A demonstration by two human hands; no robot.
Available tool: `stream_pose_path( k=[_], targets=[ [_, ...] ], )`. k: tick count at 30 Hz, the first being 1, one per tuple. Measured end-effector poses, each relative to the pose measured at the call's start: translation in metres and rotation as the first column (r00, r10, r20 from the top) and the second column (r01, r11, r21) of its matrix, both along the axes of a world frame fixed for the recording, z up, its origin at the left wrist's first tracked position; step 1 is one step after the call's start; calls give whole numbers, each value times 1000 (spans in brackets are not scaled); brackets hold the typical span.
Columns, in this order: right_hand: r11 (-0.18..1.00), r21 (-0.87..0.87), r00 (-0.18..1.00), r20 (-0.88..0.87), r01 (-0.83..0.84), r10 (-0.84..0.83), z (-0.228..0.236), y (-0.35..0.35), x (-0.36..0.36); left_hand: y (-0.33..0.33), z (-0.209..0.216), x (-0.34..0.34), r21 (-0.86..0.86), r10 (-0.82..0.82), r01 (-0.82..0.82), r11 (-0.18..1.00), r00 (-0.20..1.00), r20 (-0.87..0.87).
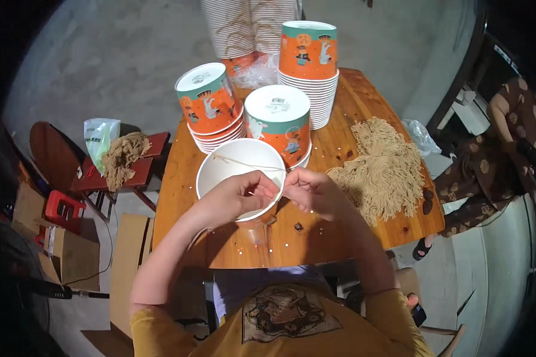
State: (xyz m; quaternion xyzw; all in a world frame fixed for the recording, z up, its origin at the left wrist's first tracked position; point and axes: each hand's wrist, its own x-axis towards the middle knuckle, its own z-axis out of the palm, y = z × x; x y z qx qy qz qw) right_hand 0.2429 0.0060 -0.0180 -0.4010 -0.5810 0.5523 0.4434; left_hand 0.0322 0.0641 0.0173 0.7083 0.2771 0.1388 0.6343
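A white paper tub (211,169) stands mouth-up near the front of the wooden table. Its tan cord (244,163) runs across the opening toward my right hand. My left hand (244,193) is over the tub's near rim, fingers pinched together on the cord. Just right of the rim, my right hand (312,190) pinches the cord too, its fingertips close to the left ones. Part of the tub's near side is hidden by my hands. A large heap of tan cords (387,169) lies to the right of my right hand.
Upside-down stacks of orange-and-green tubs stand behind: a left stack (205,104), a middle stack (277,125) and a taller right stack (309,59). More tubs (235,30) rise at the back. A red chair (149,154) holds more cord (124,157). Another person (488,160) is at the right.
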Motion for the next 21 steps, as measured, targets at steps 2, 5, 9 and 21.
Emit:
stream_pose_path(
  k=[2, 5, 9, 21],
  targets=[
    [999, 50, 1000, 29, -1, -1, 2, -5, 2, -1, -2, -1, 61, 43, -40, 997, 997, -61],
    [991, 132, 990, 143, -15, -4, 6, -11, 4, 1, -8, 4, 47, 67, -66, 997, 997, -27],
    [972, 234, 936, 347, -32, -52, 16, -11, -1, 3, -11, 5, -41, 87, -87, 995, 996, -13],
    [771, 637, 899, 353, -29, -258, 20, 15, -6, -10, -6, 16, -43, 137, -135, 990, 990, 39]
  ],
)
